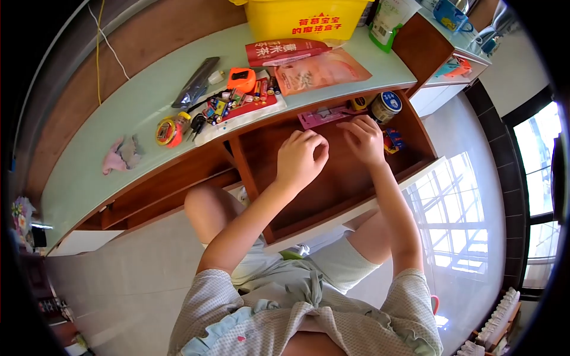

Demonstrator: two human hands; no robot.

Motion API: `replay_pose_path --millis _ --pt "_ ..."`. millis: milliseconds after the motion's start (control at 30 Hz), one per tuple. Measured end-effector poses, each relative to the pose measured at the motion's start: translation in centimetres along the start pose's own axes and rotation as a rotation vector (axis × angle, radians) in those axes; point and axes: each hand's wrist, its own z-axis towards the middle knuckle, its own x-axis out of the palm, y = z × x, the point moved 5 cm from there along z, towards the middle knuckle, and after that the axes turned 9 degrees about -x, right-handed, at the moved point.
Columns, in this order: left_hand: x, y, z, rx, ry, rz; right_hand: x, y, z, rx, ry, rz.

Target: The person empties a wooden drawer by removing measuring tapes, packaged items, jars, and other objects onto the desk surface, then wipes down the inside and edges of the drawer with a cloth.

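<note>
Grip, left hand [301,159]: fingers curled loosely, thumb close to them, over the middle of the open drawer; I cannot tell whether something small is inside the curl.
Grip, right hand [365,141]: partly open, fingers bent, nothing visible in it, over the drawer's far right part; contact with what lies below cannot be told.
Drawer: brown wooden interior [332,193], pulled out above the person's lap.
Pink flat package [314,118]: along the drawer's far edge, just beyond both hands.
Round dark jar with a blue-and-white lid [388,102]: in the drawer's far right corner, near the right hand.
Small blue, red and yellow box [394,141]: against the drawer's right wall, beside the right wrist.
Pale green worktop [154,95]: red-and-white sheet [261,110] with batteries [263,90] near its front edge, orange tape measure [241,79] beside them; yellow plastic bin [276,21] at the far edge.
</note>
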Motion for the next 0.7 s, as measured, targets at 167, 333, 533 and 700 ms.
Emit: replay_pose_path --millis 167,333,533,700 --pt "3.1 0.5 -0.1 -0.061 0.03 -0.002 -0.3 -1.6 -2.4 0.148 0.104 0.02" --pt "4.8 1.8 -0.6 -0.108 0.082 0.007 1.4 -1.4 -3.4 0.175 0.227 0.087" --pt "6.9 4.3 0.7 -0.16 0.233 0.192 4.0 -2.8 -4.1 0.262 0.442 0.128" --pt "9.3 8.0 3.7 -0.264 0.327 0.305 6.6 -6.4 -5.5 0.436 0.588 0.154"
